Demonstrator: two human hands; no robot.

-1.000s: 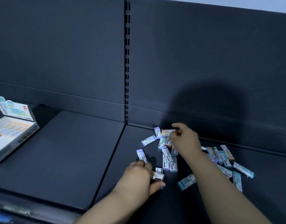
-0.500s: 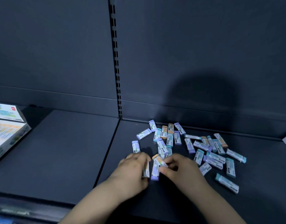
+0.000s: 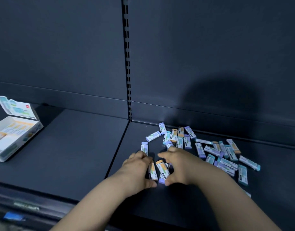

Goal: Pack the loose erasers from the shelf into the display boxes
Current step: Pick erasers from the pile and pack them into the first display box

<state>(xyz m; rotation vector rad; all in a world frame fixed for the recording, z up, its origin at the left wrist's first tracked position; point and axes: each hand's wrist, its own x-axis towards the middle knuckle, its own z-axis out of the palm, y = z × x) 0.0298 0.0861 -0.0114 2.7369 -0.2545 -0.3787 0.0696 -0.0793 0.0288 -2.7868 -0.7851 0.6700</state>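
Item, my left hand [image 3: 136, 170]: low on the dark shelf [image 3: 68, 147], at the front left of the right-hand bay. Fingers and thumb curl round the left side of the gathered erasers [image 3: 161, 170] and grip them.

Item, my right hand [image 3: 181, 167]: just beside the left, curled the same way round the right side of that bunch, thumb low and fingers over the top. The two thumbs nearly meet at the near end.

Item, gathered erasers: a few white-sleeved pieces, orange and purple ends showing, held between both hands just above the shelf surface. I cannot count them exactly.

Item, purple-capped eraser [image 3: 144, 147]: lying alone just beyond my left fingers.

Item, loose erasers [image 3: 210, 150]: a scatter behind and to the right of my hands in the same bay, with purple, teal and orange ends, several overlapping.

Item, display box [image 3: 13, 135]: far left on the neighbouring bay, well apart from my hands, lid flap standing open, rows of erasers inside.

Item, slotted upright [image 3: 127, 64]: runs between the two back panels.
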